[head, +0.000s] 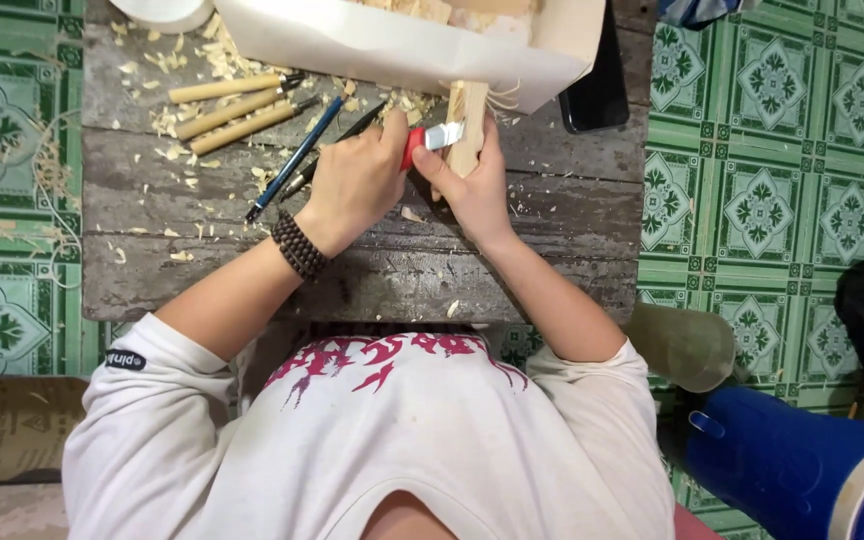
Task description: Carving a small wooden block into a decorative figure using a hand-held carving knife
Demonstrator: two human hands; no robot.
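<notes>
My left hand [357, 185], with a dark bead bracelet on its wrist, grips a small knife by its red handle [411, 148]. The short metal blade [442, 135] lies against a pale wooden piece [468, 125]. My right hand [474, 192] holds that wooden piece from below and from the right, thumb near the blade. Both hands work over a weathered grey plank table [202, 270], just in front of a white paper-lined box [402, 50] that holds wood shavings.
Three wooden-handled carving tools [232, 108] lie at the upper left among shavings, with a blue pencil [294, 158] and a black pen [342, 148] beside them. A black phone [597, 90] rests at the table's right edge. A blue jug [792, 460] stands on the green tiled floor [782, 200].
</notes>
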